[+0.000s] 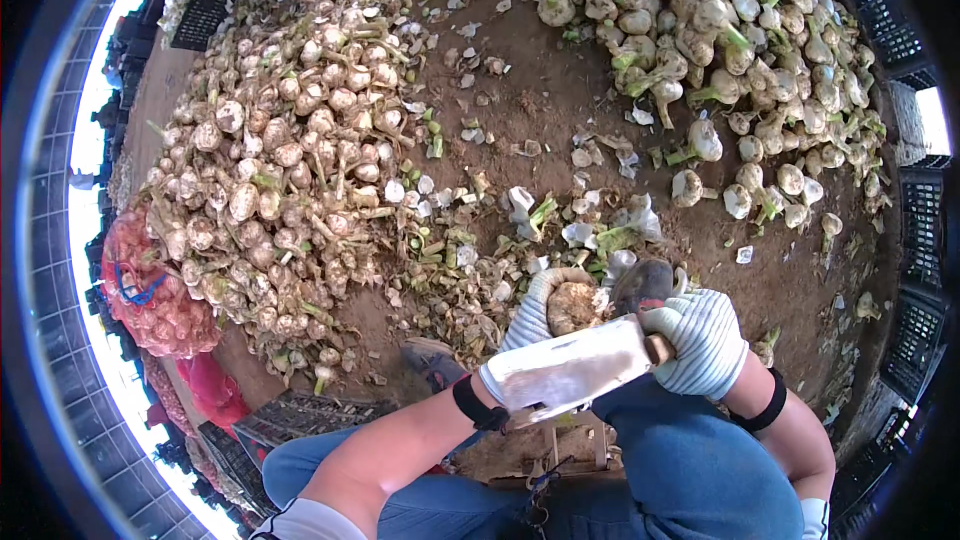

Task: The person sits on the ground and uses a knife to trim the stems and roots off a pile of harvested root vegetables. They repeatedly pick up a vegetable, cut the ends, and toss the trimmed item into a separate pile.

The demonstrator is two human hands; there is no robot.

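The left hand (pixel 530 316) cups a garlic bulb (pixel 572 309), apparently to steady it, at 12 o'clock of the cleaver (pixel 570 366). The right hand (pixel 702 342) grips the cleaver's handle, likely for control, blade toward 9 o'clock.

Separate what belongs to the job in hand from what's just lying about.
Job in hand:
cleaver in the right hand
garlic bulb in the left hand
probably the garlic piles

Lying about, seemingly:
garlic trimmings
red mesh sack
black plastic crates
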